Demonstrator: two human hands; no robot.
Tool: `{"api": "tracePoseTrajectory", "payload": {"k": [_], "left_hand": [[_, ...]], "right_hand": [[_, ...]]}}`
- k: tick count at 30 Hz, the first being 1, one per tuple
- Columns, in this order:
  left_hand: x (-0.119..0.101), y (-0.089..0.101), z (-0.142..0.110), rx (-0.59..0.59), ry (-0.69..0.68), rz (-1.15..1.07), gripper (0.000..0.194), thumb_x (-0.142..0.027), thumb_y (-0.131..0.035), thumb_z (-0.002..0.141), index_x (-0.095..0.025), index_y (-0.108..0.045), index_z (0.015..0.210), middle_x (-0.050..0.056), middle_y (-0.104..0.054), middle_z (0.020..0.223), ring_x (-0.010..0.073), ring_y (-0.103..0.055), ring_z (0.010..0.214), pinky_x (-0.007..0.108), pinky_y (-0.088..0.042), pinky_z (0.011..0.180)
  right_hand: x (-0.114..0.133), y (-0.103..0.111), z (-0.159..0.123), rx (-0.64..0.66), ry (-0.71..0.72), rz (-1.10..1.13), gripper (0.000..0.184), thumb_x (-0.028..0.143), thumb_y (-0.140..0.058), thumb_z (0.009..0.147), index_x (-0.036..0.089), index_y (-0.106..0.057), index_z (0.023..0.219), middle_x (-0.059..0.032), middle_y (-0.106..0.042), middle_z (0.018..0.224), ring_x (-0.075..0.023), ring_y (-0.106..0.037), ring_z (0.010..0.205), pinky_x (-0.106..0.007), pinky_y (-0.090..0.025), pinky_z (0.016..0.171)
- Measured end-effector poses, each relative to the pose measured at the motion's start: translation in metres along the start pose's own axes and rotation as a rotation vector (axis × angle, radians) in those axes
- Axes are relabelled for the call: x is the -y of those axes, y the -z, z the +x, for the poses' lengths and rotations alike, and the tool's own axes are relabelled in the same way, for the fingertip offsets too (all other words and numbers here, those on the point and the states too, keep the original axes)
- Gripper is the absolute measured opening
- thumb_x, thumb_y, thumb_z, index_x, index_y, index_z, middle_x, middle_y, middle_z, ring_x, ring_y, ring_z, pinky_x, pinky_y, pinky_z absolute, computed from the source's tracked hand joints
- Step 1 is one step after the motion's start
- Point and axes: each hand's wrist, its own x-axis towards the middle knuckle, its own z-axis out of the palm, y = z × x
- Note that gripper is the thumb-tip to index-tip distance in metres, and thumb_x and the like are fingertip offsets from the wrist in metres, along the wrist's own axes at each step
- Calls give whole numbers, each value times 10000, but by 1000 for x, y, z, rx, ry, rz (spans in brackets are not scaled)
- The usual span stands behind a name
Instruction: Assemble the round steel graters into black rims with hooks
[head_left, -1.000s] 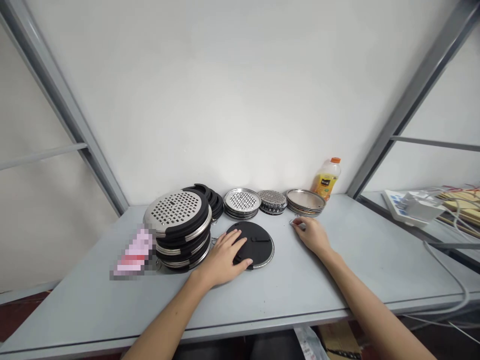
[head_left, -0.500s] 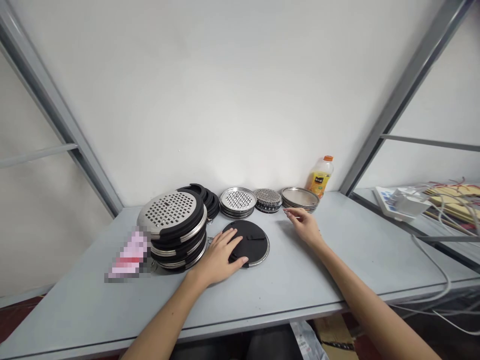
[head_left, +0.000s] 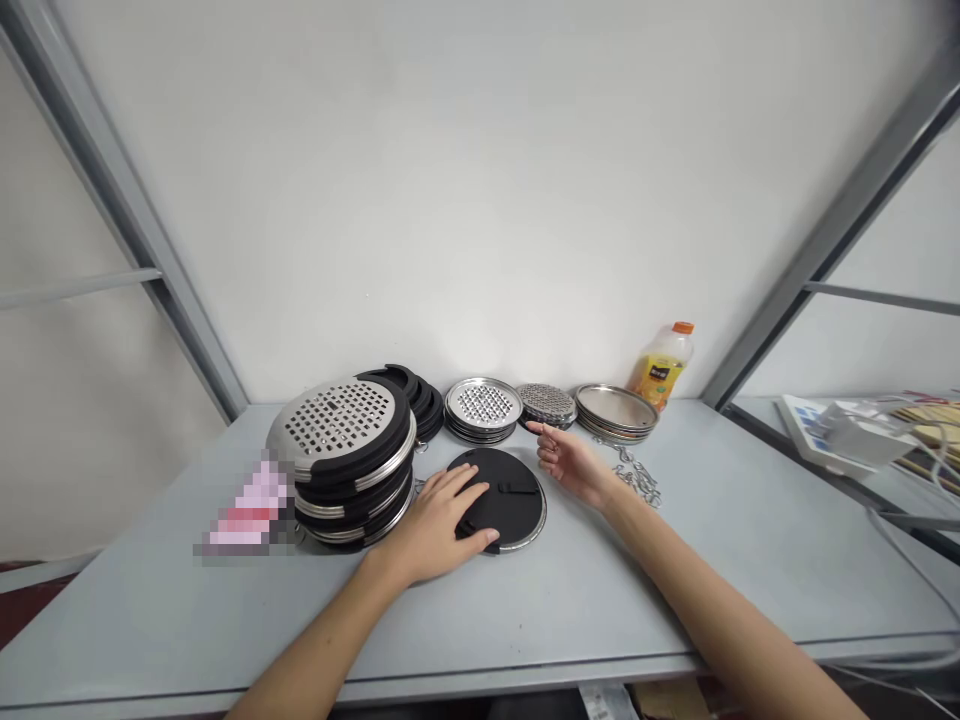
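Note:
A round black disc (head_left: 501,495) with a silver rim and a narrow slotted strip lies flat on the table. My left hand (head_left: 448,512) rests over its left side, fingers spread and palm down, thumb by the lower edge. Just right of and above the disc is my right hand (head_left: 571,465), its fingers curled in on a small shiny metal hook, mostly hidden, with the index finger pointing left. Behind my right wrist lies a loose heap of small metal hooks (head_left: 639,478).
On the left stands a tall stack of round grater discs (head_left: 341,425) with black rims. Along the wall are black rings (head_left: 429,405), grater plates (head_left: 484,403), finer grater plates (head_left: 547,402), plain metal discs (head_left: 616,408) and a juice bottle (head_left: 660,370). A power strip (head_left: 825,432) with cables lies right.
My right hand has moved left from near the metal discs toward the black disc, curling its fingers, and uncovered the hook heap. My left hand has stayed on the disc.

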Motion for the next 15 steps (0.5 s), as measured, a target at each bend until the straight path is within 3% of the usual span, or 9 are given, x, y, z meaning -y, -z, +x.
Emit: {"api": "tracePoseTrajectory", "payload": {"k": [5, 9, 12, 15], "left_hand": [[-4, 3, 0, 35, 10, 20, 544, -505, -513, 886, -248, -461, 1363, 67, -370, 1486, 267, -301, 1382, 455, -258, 1135], [-7, 6, 4, 24, 50, 21, 519, -501, -528, 875, -242, -504, 1325, 67, -438, 1438, 275, -366, 1338, 433, -305, 1111], [-12, 7, 18, -26, 42, 84, 477, -511, -566, 844, -216, -589, 1218, 87, -575, 1286, 290, -497, 1206, 455, -333, 1082], [-17, 3, 35, -101, 20, 170, 366, -479, -544, 866, -179, -662, 1038, 95, -676, 1037, 284, -604, 1015, 506, -321, 1068]], "right_hand": [[-2, 3, -5, 1, -1, 30, 282, 346, -580, 842, 220, -640, 1087, 10, -594, 673, -133, -599, 615, -265, -534, 613], [0, 3, -9, -21, -65, 72, 268, 316, -539, 882, 197, -633, 1103, -41, -700, 863, -129, -667, 684, -244, -570, 642], [1, 1, -11, 14, -73, 116, 264, 236, -533, 883, 179, -608, 1129, -75, -696, 1063, -122, -689, 746, -214, -587, 638], [2, 1, -13, 53, -55, 205, 307, 91, -541, 832, 149, -584, 1130, -106, -662, 1174, -129, -697, 864, -201, -595, 741]]}}
